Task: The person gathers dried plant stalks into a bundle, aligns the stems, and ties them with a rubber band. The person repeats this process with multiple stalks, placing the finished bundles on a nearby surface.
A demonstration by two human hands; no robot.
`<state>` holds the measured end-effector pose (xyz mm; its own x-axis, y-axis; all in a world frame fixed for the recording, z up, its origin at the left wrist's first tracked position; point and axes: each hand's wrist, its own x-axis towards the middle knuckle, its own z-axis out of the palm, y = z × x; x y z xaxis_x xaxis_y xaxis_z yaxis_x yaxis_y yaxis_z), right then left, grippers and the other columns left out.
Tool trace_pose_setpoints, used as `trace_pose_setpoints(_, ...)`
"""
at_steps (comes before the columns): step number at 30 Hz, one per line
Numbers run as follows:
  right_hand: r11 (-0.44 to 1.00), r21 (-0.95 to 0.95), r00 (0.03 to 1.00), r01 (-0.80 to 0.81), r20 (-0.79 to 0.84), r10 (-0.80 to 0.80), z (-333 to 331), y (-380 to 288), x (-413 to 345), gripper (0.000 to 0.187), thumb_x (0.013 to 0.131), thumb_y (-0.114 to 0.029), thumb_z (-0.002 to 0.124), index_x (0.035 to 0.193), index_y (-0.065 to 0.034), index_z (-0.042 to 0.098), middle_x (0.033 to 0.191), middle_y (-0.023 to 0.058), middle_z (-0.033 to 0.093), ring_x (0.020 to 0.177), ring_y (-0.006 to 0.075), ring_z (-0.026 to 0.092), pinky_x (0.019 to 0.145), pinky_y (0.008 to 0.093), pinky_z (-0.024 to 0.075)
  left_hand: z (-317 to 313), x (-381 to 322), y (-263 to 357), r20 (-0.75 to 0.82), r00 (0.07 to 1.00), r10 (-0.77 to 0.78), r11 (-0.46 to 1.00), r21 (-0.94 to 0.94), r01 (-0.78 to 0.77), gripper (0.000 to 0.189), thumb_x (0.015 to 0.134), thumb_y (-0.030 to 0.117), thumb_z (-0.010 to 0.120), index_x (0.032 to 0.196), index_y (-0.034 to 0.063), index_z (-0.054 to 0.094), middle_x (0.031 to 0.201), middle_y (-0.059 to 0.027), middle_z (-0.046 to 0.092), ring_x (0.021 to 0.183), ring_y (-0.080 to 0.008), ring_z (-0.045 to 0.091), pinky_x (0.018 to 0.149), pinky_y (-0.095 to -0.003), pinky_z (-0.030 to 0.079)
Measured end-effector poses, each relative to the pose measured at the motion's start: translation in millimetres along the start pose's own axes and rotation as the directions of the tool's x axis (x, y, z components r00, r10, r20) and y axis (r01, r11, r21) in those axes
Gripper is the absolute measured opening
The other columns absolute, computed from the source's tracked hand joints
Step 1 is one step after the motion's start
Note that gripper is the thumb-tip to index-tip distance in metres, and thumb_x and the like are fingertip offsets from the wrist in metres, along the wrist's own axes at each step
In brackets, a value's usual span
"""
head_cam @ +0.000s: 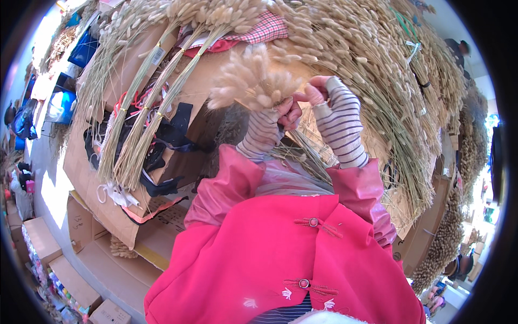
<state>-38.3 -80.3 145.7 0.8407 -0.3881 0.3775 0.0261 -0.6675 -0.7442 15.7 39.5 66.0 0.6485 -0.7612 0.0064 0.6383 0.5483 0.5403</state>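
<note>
My left hand (289, 113) is closed around the stems of a bunch of dried bunny-tail grass (257, 81), just below its fluffy heads. The stems (309, 152) slant down to the right towards my body. Close beside it, my right hand (317, 91) has its thumb and fingers bent near the edge of the heads; whether it pinches a stem is too small to tell. Striped fingerless cuffs cover both wrists. To the left lie several tied bunches of the same grass (168, 97), bound with yellow bands.
A large heap of loose bunny-tail grass (364, 65) covers the right and far side of the cardboard surface (214, 71). Checked cloth (267, 28) lies at the far edge. Dark straps (164, 158) and white cloth lie at left, above an open cardboard box (117, 263). A person (459, 50) is at far right.
</note>
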Motion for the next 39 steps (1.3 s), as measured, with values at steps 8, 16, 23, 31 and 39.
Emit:
trace_pose_setpoints(8,0.931,0.325,0.958,-0.168,0.278,0.076,3.3,-22.1,12.6,0.013,0.078,-0.009,0.063,0.083,0.0021,0.058,0.066,0.0065,0.056,0.054,0.0133,0.057,0.047,0.0269,0.0474,9.0,-8.7,-1.0,-0.131,0.982,0.139,0.936,0.342,-0.086,0.023,0.085,0.025,0.061,0.089,0.0028,0.056,0.069,-0.0027,0.054,0.056,-0.0095,0.048,0.049,-0.0207,0.038)
trace_pose_setpoints(16,0.968,0.238,0.913,0.084,0.372,-0.171,-1.5,-30.4,26.7,0.004,0.081,0.002,0.055,0.082,0.0058,0.057,0.069,0.0064,0.054,0.054,0.0115,0.059,0.042,0.0245,0.0506,12.0,-12.4,8.4,0.031,0.967,0.254,0.711,0.672,-0.209,0.019,0.085,0.022,0.060,0.089,0.0034,0.055,0.070,-0.0028,0.054,0.054,-0.0092,0.047,0.046,-0.0200,0.037)
trace_pose_setpoints(23,0.961,0.252,0.858,0.113,0.463,-0.222,-7.0,-48.5,33.0,0.008,0.082,-0.001,0.054,0.082,0.0055,0.057,0.067,0.0053,0.054,0.054,0.0099,0.057,0.045,0.0238,0.0489,1.7,-7.4,-1.0,0.235,0.876,0.421,0.470,0.769,-0.433,0.019,0.086,0.020,0.056,0.095,0.0035,0.053,0.072,-0.0030,0.054,0.057,-0.0098,0.048,0.048,-0.0206,0.037)
trace_pose_setpoints(31,0.982,0.172,0.947,0.078,0.294,-0.127,-10.4,-25.1,33.2,0.013,0.085,-0.008,0.054,0.083,0.0032,0.059,0.064,0.0032,0.056,0.055,0.0077,0.053,0.050,0.0235,0.0444,-3.9,-2.8,8.3,-0.128,0.991,0.026,0.975,0.224,0.003,0.038,0.084,0.027,0.053,0.113,0.0026,0.053,0.087,-0.0008,0.055,0.076,-0.0109,0.049,0.066,-0.0222,0.041)
trace_pose_setpoints(39,0.982,-0.177,0.962,0.070,0.271,-0.019,-19.9,35.1,-4.4,0.025,0.088,-0.021,0.055,0.078,0.0016,0.058,0.062,0.0101,0.055,0.057,0.0177,0.048,0.057,0.0303,0.0417,0.2,-1.5,18.1,0.006,0.963,0.268,0.628,0.757,-0.179,0.047,0.090,0.035,0.042,0.122,0.0012,0.050,0.111,-0.0061,0.056,0.081,-0.0087,0.046,0.073,-0.0198,0.042)
